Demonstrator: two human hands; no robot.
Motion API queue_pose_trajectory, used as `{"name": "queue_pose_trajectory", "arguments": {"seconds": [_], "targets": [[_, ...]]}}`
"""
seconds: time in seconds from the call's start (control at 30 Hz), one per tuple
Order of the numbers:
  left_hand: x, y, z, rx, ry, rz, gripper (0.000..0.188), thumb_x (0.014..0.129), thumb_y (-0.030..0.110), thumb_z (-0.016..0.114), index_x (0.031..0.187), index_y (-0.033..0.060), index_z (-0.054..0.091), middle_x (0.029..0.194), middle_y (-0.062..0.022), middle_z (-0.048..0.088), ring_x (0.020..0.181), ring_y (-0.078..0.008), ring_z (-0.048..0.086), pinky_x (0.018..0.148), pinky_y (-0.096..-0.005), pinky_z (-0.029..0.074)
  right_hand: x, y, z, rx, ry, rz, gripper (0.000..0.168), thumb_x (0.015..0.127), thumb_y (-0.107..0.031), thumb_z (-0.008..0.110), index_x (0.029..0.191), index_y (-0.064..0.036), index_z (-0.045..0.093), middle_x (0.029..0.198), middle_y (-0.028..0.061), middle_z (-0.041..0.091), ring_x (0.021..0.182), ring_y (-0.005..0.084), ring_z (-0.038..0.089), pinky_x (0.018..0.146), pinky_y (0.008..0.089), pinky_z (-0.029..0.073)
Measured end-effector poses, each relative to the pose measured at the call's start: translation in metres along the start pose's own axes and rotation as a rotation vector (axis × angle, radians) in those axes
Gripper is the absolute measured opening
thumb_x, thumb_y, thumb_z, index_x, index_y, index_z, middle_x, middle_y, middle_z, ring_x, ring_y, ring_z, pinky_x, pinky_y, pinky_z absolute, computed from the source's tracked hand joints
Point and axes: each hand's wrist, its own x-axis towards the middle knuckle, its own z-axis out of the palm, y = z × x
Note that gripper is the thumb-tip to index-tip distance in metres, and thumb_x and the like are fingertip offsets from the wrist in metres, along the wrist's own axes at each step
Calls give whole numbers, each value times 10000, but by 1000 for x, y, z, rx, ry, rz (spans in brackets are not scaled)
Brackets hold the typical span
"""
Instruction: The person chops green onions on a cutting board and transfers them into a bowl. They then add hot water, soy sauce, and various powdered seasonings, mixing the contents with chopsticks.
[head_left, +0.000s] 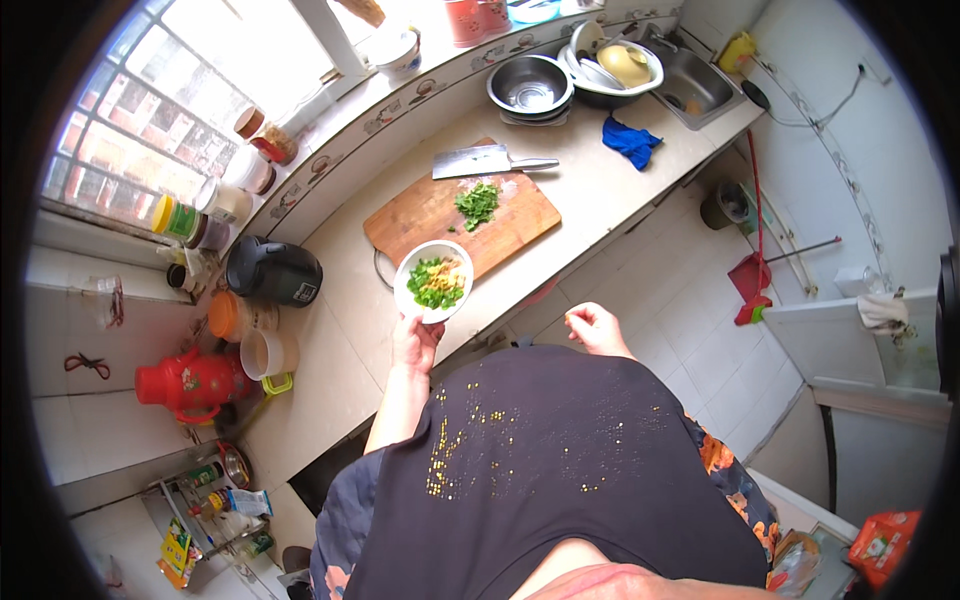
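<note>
My left hand (417, 343) grips the near rim of a white bowl (402, 301), its thumb over the edge. In the bowl lie chopped green leaves or scallions (424, 287) beside a pale yellow minced ingredient (450, 277). The bowl overlaps the near left corner of a wooden cutting board (517, 225). My right hand (598, 330) is off the counter's front edge, before my body, with its fingers curled together. A small orange spot shows at its fingertips; what it is I cannot tell. Chopped greens (478, 205) lie on the board. Behind them rests a cleaver (472, 161), its handle pointing right.
Metal bowls (530, 86), a blue cloth (630, 142) and a dish-filled basin (651, 79) stand right of the board, near the sink (697, 86). At left are a black appliance (274, 270) and a red thermos (199, 382). Jars (225, 201) line the windowsill.
</note>
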Motion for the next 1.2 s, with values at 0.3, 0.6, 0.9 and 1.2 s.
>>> {"name": "queue_pose_trajectory", "arguments": {"seconds": [0.3,0.6,0.9,1.2], "targets": [[-8,33,69,33,77,181,512,869,161,610,1336,79,416,1224,-101,577,1064,-255,619,847,-459,540,82,-12,-14,-53,-145,-41,118,939,-138,617,991,-32,624,865,30,643,654,85,587,553,215,445],[-59,-11,101,-107,384,473,469,859,182,616,1280,60,451,1073,-70,614,875,-165,650,704,-318,565,211,-54,19,-176,-739,-80,104,929,-138,654,976,-55,612,847,37,650,619,94,562,559,220,447],[-39,-131,174,-410,628,789,354,907,157,567,1233,81,452,1023,-76,609,774,-158,636,684,-309,558,297,-132,37,-514,-1187,-404,120,948,-151,625,993,-41,616,863,30,655,652,85,588,588,211,441],[-35,-157,223,-475,564,936,327,929,158,591,1238,79,519,1048,-94,654,877,-207,675,680,-332,584,302,-199,-8,-301,-1033,-570,207,976,-251,595,886,-65,615,752,-5,587,608,59,494,546,217,389]]}}
